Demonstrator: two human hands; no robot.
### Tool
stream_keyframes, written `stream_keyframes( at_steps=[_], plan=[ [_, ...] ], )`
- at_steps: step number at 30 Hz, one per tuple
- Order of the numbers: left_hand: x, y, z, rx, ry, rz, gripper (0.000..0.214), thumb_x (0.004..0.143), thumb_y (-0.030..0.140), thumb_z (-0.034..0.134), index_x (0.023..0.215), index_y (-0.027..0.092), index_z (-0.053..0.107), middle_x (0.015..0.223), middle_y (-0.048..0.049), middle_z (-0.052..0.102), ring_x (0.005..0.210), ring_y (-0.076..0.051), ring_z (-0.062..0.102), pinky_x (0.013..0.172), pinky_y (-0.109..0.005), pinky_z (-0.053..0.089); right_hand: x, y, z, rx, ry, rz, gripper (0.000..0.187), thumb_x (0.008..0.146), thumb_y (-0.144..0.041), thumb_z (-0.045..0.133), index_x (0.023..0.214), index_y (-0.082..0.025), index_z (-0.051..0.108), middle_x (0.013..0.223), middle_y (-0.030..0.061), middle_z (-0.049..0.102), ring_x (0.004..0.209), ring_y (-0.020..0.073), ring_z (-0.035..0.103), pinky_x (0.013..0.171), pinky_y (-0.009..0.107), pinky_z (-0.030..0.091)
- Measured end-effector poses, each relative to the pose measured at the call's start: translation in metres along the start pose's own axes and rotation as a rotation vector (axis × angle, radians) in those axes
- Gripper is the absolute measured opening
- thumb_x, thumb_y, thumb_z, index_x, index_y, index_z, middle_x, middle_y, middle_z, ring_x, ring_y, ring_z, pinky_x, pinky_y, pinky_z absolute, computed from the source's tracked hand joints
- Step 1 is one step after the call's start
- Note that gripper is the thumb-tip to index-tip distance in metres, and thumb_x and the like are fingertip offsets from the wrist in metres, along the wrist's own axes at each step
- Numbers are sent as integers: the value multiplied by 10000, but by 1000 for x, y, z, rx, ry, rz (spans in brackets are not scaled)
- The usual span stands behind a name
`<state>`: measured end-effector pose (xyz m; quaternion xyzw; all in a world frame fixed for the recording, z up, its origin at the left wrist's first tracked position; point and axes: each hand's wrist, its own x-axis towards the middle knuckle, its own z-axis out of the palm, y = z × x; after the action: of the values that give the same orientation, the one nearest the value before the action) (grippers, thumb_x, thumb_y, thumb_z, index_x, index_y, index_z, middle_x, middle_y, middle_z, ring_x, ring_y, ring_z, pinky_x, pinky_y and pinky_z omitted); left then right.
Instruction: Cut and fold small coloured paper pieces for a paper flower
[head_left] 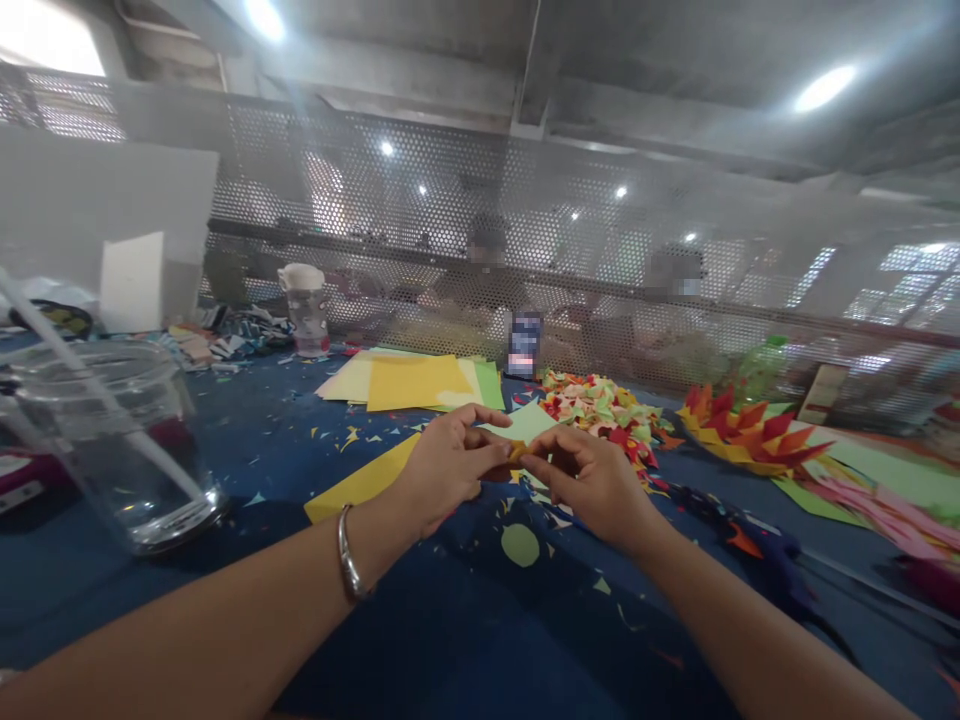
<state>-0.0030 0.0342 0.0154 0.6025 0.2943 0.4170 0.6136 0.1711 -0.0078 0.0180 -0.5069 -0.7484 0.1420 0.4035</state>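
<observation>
My left hand (442, 465) and right hand (592, 480) were drawn together just above the table, and the fingertips of both pinched the same folded paper piece (516, 453), a small yellow-orange scrap caught between them. I judged that I held it raised off the cloth, close in front of me, so that both thumbs could press on it from either side. How it was creased I could not tell, for my fingers hid most of it. A bracelet (346, 550) sat on my left wrist.

Beneath my left hand lay a yellow sheet (360, 485), and a pale green sheet (529, 420) lay just beyond my fingers. Further back was a stack of yellow sheets (416, 382). A pile of small folded pieces (600, 405) in red, green and yellow lay near my right hand, within easy reach, and a spiky orange and red paper form (750, 430) lay to the right of it. A clear jar (127, 440) stood well apart on my left.

The table (450, 640) wore a dark blue cloth strewn with paper clippings and a round green cut-out (520, 545). A perforated metal screen (450, 220) closed off its far side, with other people seated dimly behind it under bright ceiling lamps
</observation>
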Motion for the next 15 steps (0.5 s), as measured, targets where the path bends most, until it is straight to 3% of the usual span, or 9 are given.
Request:
stream_keyframes(
  at_steps=[8,15],
  plan=[
    [-3,3,2,83,-4,36,386,731,334,653,1069,183,544,808,-55,674,703,-175,634,519,-251,380,1,4,-1,13,-12,13,205,849,-376,576,759,-194,546,639,-35,512,489,85,470,461,219,361],
    [-3,0,-1,117,-99,138,492,667,258,711,1107,181,506,828,-50,678,605,-111,558,491,-224,358,0,3,-2,-1,-10,21,205,840,-366,585,737,-193,544,622,-35,510,483,85,468,460,216,361]
  ],
)
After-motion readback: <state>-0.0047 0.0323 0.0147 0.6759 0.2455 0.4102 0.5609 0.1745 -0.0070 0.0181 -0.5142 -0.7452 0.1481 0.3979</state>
